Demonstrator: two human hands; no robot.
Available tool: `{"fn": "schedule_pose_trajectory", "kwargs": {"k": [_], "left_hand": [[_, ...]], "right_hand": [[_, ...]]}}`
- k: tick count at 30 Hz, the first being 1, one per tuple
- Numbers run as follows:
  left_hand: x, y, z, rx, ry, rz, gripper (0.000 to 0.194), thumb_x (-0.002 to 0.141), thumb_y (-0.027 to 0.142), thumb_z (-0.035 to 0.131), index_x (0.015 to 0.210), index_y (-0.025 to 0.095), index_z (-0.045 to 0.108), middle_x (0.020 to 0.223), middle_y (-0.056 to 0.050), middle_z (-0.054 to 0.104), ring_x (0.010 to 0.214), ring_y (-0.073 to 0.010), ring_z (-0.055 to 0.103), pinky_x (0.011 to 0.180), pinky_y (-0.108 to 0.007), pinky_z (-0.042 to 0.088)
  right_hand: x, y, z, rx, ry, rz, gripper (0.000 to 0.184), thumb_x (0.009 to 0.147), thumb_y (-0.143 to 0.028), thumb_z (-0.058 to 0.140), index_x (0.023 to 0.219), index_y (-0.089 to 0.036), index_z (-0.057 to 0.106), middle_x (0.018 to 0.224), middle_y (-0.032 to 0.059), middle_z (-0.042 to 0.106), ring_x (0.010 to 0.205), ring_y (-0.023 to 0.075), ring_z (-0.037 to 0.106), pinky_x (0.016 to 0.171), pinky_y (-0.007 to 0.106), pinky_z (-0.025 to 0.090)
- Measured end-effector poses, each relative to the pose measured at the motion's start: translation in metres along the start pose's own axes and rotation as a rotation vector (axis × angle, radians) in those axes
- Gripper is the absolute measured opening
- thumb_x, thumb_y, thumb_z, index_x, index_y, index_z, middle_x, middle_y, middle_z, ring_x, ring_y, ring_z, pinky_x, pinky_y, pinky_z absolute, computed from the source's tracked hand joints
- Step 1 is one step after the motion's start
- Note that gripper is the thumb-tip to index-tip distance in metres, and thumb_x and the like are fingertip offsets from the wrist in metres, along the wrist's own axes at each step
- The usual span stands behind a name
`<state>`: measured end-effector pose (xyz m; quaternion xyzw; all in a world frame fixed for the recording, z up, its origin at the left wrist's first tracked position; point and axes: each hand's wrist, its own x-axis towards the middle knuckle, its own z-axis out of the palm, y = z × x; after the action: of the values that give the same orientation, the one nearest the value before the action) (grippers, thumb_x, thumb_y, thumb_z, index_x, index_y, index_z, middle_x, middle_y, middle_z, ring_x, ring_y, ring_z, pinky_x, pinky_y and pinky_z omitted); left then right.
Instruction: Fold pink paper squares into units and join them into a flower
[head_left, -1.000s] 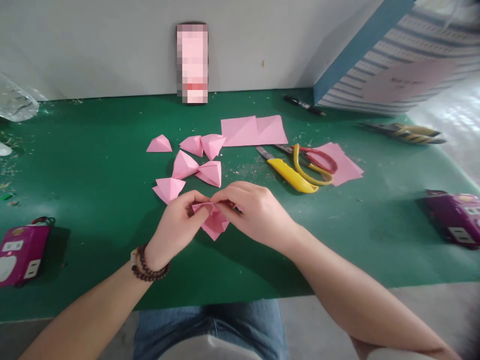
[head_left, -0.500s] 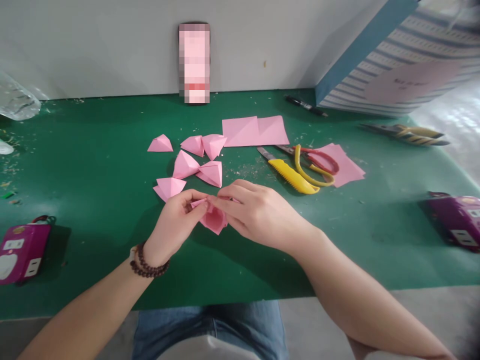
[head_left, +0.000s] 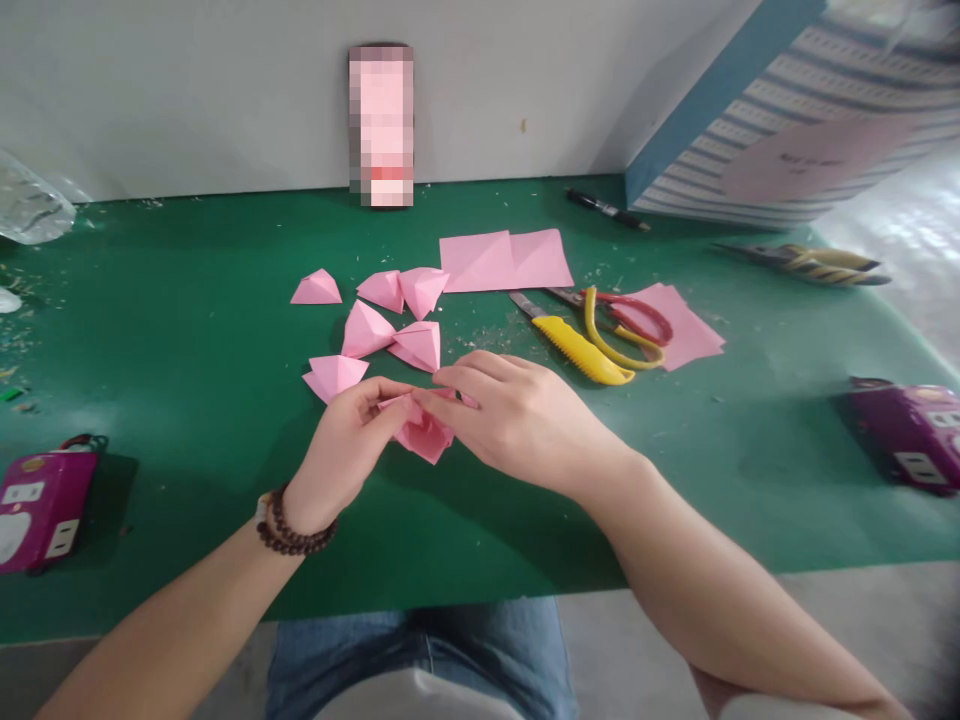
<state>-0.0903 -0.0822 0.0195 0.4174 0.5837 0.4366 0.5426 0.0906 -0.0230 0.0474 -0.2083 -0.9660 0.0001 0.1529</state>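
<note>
Between my hands, above the green table (head_left: 480, 545), is a folded pink paper piece (head_left: 427, 437) with an open hollow facing me. My left hand (head_left: 347, 440), with a dark bead bracelet on its wrist, pinches the paper's left side between thumb and fingers. On the upper right edge, my right hand (head_left: 510, 415) is closed, its fingertips meeting near my left ones; its fingers partly cover the paper. Just beyond lie several finished-looking folded pink paper pieces, among them one at the near left (head_left: 335, 375) and a pair in the middle (head_left: 367, 330).
Flat pink paper sheets (head_left: 476, 262) lie behind. To the right are a yellow-handled knife (head_left: 585, 350), scissors (head_left: 652, 317), more pink sheets (head_left: 694, 335), pliers (head_left: 814, 262) and a pen (head_left: 606, 208). Purple boxes (head_left: 52, 505) stand at both sides; a phone (head_left: 382, 125) leans against the wall.
The whole view has shifted slightly. Both hands keep hold of the pink paper, and my right fingers have moved a little over its edge.
</note>
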Motion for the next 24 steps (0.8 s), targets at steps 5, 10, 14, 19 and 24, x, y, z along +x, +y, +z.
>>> {"fn": "schedule_pose_trajectory", "kwargs": {"k": [5, 10, 14, 19, 24], "left_hand": [[-0.002, 0.007, 0.001, 0.172, 0.022, 0.072, 0.019, 0.087, 0.032, 0.056, 0.086, 0.017, 0.067, 0.079, -0.003, 0.069, 0.071, -0.015, 0.064, 0.065, -0.025, 0.051], [-0.008, 0.013, 0.003, 0.492, 0.086, 0.239, 0.016, 0.088, 0.024, 0.052, 0.09, 0.018, 0.066, 0.083, -0.002, 0.07, 0.071, -0.014, 0.063, 0.063, -0.023, 0.049], [-0.011, 0.011, 0.005, 0.575, 0.097, 0.353, 0.015, 0.089, 0.022, 0.05, 0.089, 0.018, 0.064, 0.081, -0.002, 0.069, 0.064, -0.0122, 0.06, 0.058, -0.022, 0.047], [-0.011, 0.011, 0.005, 0.557, 0.044, 0.371, 0.015, 0.09, 0.022, 0.049, 0.089, 0.017, 0.063, 0.082, -0.002, 0.068, 0.068, -0.0127, 0.062, 0.058, -0.021, 0.047], [-0.011, 0.014, 0.006, 0.516, 0.035, 0.339, 0.013, 0.088, 0.022, 0.052, 0.09, 0.018, 0.064, 0.083, -0.001, 0.069, 0.067, -0.0121, 0.061, 0.058, -0.02, 0.047]], "right_hand": [[0.0, -0.001, -0.002, 0.21, 0.091, 0.085, 0.03, 0.091, -0.011, 0.043, 0.1, -0.019, 0.07, 0.099, 0.0083, 0.069, 0.087, 0.0199, 0.061, 0.07, 0.032, 0.05], [0.003, -0.004, -0.006, 0.462, 0.121, 0.378, 0.012, 0.084, -0.016, 0.055, 0.089, -0.017, 0.066, 0.084, 0.0044, 0.068, 0.076, 0.016, 0.061, 0.067, 0.027, 0.048], [0.004, -0.008, -0.002, 0.425, 0.045, 0.386, 0.008, 0.084, -0.017, 0.057, 0.077, -0.017, 0.062, 0.075, 0.003, 0.065, 0.068, 0.014, 0.057, 0.061, 0.025, 0.043], [0.004, -0.006, 0.001, 0.398, 0.039, 0.284, 0.011, 0.085, -0.011, 0.052, 0.076, -0.016, 0.057, 0.073, 0.0024, 0.059, 0.067, 0.0134, 0.051, 0.062, 0.025, 0.041], [0.004, -0.006, 0.001, 0.371, 0.054, 0.244, 0.015, 0.087, -0.01, 0.047, 0.076, -0.017, 0.055, 0.072, 0.0029, 0.057, 0.067, 0.0147, 0.049, 0.063, 0.027, 0.04]]}}
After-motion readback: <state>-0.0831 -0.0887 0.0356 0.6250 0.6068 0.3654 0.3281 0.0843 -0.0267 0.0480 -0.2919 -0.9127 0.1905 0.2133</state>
